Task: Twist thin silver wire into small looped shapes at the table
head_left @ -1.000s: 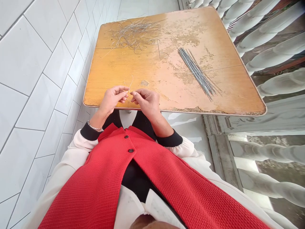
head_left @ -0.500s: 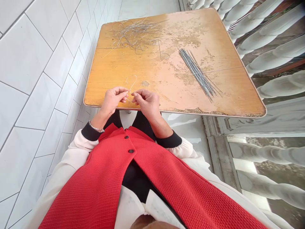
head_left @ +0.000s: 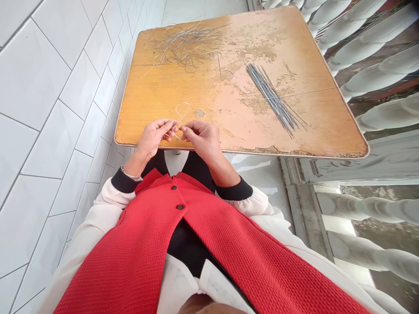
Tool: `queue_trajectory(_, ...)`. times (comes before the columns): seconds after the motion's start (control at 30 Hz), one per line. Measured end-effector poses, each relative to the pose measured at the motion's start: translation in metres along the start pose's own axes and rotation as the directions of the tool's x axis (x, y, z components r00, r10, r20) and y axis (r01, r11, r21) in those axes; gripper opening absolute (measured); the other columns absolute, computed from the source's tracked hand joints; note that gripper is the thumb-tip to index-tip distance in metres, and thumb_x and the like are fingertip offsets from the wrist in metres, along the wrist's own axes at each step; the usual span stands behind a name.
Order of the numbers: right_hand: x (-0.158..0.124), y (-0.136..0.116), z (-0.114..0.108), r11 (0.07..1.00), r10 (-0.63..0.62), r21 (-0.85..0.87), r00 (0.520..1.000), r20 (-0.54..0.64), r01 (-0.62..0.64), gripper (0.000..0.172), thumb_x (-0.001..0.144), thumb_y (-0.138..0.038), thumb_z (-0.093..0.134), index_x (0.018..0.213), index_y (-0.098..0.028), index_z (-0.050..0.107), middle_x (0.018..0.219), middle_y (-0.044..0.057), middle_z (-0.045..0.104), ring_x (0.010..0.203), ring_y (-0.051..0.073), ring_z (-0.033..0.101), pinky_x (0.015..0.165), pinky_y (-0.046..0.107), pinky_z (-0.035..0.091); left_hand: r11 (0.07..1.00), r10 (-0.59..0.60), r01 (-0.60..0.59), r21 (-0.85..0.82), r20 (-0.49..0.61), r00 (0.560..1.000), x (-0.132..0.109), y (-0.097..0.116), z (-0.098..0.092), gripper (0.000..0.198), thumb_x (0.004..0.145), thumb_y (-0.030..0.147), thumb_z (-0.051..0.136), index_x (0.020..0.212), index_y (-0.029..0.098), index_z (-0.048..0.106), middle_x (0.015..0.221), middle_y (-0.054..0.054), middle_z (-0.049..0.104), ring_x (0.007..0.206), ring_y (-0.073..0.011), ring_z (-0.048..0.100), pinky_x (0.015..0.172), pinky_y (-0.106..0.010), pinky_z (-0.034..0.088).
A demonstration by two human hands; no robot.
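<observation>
Two hands, the left hand point(head_left: 152, 138) and right hand point(head_left: 200, 139), are together, fingertips pinching one thin silver wire loop point(head_left: 181, 114). Beyond them on one worn orange wooden table point(head_left: 157, 98): one tangled wire heap point(head_left: 186, 46), one straight grey wire bundle point(head_left: 273, 99).

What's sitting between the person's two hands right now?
In the head view, a thin bent wire, looped above the fingers, spans the gap between the left hand and the right hand; both pinch it.

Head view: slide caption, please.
Left hand and right hand pinch a wire loop over a worn wooden table, near straight rods and tangled wire.
</observation>
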State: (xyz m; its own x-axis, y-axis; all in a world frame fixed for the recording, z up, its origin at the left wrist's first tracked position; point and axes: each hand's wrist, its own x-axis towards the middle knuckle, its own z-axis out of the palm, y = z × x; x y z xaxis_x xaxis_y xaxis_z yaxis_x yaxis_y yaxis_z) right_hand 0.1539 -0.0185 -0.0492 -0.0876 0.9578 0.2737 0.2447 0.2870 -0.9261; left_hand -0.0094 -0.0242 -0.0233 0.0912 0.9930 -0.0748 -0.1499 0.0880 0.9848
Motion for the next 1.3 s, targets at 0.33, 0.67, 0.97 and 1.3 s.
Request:
queue_trajectory(0.33, -0.001, -0.002, 0.001, 0.98, -0.09, -0.178, 0.996, 0.0, 0.089, 0.02, 0.086, -0.028, 0.06, 0.078, -0.016, 0.073, 0.065, 0.002, 0.068, 0.057, 0.012, 0.054, 0.06, 0.027, 0.042, 0.997, 0.01, -0.011, 0.082, 0.012, 1.0, 0.004, 0.007, 0.0, 0.02, 0.088, 0.034, 0.073, 0.084, 0.015, 0.07, 0.077, 0.001, 0.07, 0.063, -0.003, 0.058, 0.06, -0.015, 0.045)
queue_trajectory(0.67, -0.002, -0.002, 0.003, 0.987, -0.071, -0.141, 0.997, 0.023, 0.074, 0.018, 0.085, -0.027, 0.061, 0.079, -0.018, 0.075, 0.068, 0.002, 0.07, 0.06, 0.014, 0.055, 0.062, 0.029, 0.043, 0.994, -0.023, 0.024, 0.108, -0.012, 1.0, 0.008, 0.012, 0.005, 0.012, 0.082, 0.015, 0.074, 0.072, 0.014, 0.067, 0.067, 0.003, 0.065, 0.057, -0.0022, 0.054, 0.054, -0.015, 0.041)
queue_trajectory(0.97, -0.004, 0.005, 0.003, 0.993, 0.056, 0.102, 0.997, 0.062, -0.062, 0.031, 0.082, -0.048, 0.071, 0.082, -0.017, 0.075, 0.065, 0.001, 0.068, 0.058, 0.011, 0.053, 0.057, 0.026, 0.041, 0.994, 0.002, 0.001, 0.111, -0.033, 0.999, 0.008, 0.013, 0.004, 0.015, 0.086, 0.01, 0.067, 0.071, 0.014, 0.065, 0.065, 0.003, 0.063, 0.057, -0.0027, 0.055, 0.056, -0.017, 0.042)
queue_trajectory(1.3, -0.017, 0.001, 0.008, 0.829, 0.24, 0.458, 0.944, 0.226, -0.321, 0.039, 0.065, -0.056, 0.085, 0.077, -0.02, 0.075, 0.074, 0.001, 0.073, 0.061, 0.009, 0.058, 0.064, 0.024, 0.051, 0.996, 0.027, -0.022, 0.084, -0.049, 0.998, 0.008, 0.013, 0.004, 0.016, 0.088, 0.008, 0.064, 0.073, 0.014, 0.064, 0.065, 0.003, 0.063, 0.057, -0.0024, 0.056, 0.057, -0.016, 0.043)
